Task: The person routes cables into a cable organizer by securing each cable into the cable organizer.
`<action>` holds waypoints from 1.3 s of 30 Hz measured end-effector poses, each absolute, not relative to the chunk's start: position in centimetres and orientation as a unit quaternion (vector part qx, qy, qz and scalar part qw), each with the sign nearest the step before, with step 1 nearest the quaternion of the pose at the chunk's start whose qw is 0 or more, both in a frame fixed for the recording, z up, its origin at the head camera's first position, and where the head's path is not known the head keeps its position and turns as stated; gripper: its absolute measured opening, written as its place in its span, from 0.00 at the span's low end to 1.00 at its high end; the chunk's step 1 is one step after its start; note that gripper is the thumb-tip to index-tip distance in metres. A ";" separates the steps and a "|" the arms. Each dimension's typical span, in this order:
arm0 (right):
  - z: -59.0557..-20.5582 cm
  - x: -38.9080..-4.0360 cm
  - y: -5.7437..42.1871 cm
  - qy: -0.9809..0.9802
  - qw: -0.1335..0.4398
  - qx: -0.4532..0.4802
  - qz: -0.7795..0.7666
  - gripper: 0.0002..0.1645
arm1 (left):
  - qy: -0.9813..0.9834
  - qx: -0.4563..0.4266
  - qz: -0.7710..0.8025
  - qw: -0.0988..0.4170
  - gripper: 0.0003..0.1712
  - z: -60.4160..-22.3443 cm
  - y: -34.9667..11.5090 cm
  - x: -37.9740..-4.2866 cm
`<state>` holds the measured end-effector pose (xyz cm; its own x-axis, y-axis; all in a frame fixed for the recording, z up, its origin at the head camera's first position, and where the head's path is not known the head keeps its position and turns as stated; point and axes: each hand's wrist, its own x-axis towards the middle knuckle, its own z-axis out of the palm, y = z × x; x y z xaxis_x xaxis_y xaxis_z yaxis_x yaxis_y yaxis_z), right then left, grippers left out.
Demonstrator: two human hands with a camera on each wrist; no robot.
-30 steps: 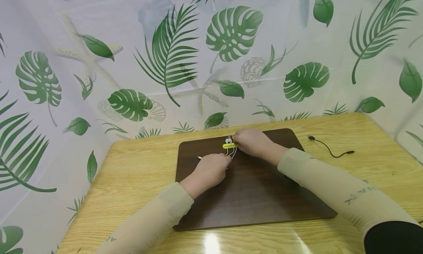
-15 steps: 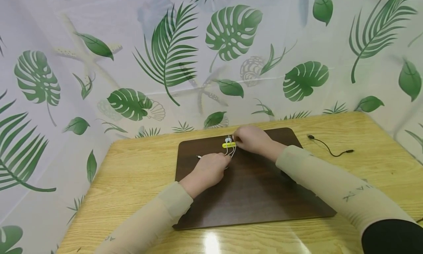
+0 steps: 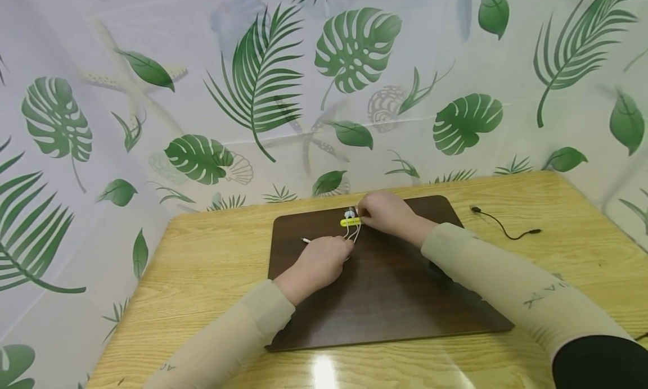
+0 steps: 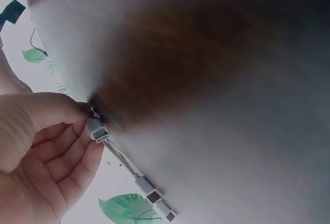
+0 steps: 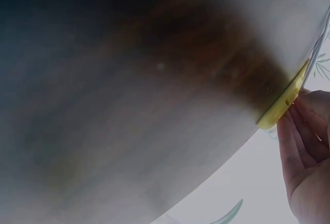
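In the head view my left hand pinches the white charging cable over the dark brown board. The left wrist view shows thumb and fingertips together on it, with white connectors hanging beyond. A white plug end sticks out left of this hand. My right hand is at the right end of a yellow cable clip near the board's far edge. Its thumb and fingers pinch a strand of the cable against the clip in the right wrist view. White plug heads stand just behind the clip.
The board lies on a light wood table. A short black cable lies to the right of the board. Behind the table hangs a white leaf-print cloth, close to the board's far edge.
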<state>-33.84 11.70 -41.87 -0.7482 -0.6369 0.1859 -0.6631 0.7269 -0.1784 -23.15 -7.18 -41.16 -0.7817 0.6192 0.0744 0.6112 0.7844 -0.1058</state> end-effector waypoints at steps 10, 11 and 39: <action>-41.7 -33.5 11.3 -0.936 0.044 0.329 0.114 0.09 | -0.946 -0.317 0.044 0.044 0.05 -41.3 -7.4 -23.0; -41.7 -33.5 11.3 -0.938 0.040 0.323 0.114 0.08 | -0.947 -0.316 0.046 0.043 0.05 -41.3 -7.4 -23.0; -42.1 -33.6 11.6 -0.941 0.010 0.325 0.092 0.03 | -0.947 -0.316 0.047 0.033 0.08 -41.1 -8.8 -23.0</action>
<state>-33.57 11.58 -42.05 -0.7880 -0.6105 0.0789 -0.6143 0.7714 -0.1661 -22.99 -8.76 -41.08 -0.7984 0.6012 0.0327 0.5950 0.7962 -0.1099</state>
